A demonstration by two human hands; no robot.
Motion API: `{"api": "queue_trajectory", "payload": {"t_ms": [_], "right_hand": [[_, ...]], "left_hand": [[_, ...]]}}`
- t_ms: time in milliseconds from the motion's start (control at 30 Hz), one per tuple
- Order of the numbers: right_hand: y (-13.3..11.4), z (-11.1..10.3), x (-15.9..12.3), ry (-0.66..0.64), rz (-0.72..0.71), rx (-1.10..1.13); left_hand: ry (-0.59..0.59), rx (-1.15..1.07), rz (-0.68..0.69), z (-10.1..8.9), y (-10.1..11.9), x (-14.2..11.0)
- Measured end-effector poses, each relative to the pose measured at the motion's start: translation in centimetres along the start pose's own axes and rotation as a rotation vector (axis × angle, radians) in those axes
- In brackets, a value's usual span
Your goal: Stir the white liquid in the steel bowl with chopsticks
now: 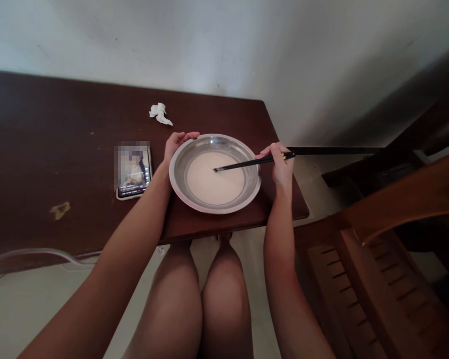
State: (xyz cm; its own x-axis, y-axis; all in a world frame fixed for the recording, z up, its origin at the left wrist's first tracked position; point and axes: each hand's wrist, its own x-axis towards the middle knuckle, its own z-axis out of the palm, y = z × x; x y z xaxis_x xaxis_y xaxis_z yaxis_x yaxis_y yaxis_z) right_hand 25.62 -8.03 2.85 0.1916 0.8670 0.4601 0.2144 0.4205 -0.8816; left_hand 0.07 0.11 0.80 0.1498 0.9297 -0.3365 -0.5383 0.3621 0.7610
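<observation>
A wide metal bowl [177, 192] stands near the front edge of the table, with a pale, milky liquid [209, 187] in it. My left hand [175, 145] grips the bowl's far left rim, its fingers curled along the edge. Black chopsticks [243, 163] are held in my closed right hand [280, 159], above the bowl's right rim. They slant down to the left, and their tips reach the liquid around the middle of the bowl.
The dark brown table [78, 124] meets a pale wall [209, 45]. A phone [136, 172] with a lit screen lies left of the bowl, and crumpled tissue [160, 113] lies behind. A white cable [60, 253] runs along the front edge. Wooden chairs [359, 259] stand at the right.
</observation>
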Motion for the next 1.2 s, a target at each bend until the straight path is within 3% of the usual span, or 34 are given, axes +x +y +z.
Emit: {"api": "queue_trajectory", "payload": {"t_ms": [200, 400, 600, 800, 1033, 1200], "right_hand": [[-0.42, 0.18, -0.27, -0.173, 0.003, 0.008], [0.3, -0.19, 0.07, 0.027, 0.009, 0.033], [-0.44, 0.12, -0.34, -0.205, 0.017, -0.004], [0.36, -0.11, 0.1, 0.017, 0.007, 0.016], [-0.56, 0.17, -0.25, -0.212, 0.0, -0.011], [0.31, -0.1, 0.17, 0.015, -0.01, 0.042]], "left_hand": [[-0.025, -0.031, 0.007, 0.03, -0.09, -0.02], [-0.037, -0.044, 0.01, 0.04, -0.07, -0.06], [-0.026, -0.049, -0.004, 0.17, -0.02, -0.25], [-0.016, -0.042, 0.012, -0.01, -0.11, 0.11], [-0.037, -0.046, 0.002, 0.01, -0.12, -0.19], [-0.037, -0.025, 0.018, -0.01, -0.13, -0.05]]}}
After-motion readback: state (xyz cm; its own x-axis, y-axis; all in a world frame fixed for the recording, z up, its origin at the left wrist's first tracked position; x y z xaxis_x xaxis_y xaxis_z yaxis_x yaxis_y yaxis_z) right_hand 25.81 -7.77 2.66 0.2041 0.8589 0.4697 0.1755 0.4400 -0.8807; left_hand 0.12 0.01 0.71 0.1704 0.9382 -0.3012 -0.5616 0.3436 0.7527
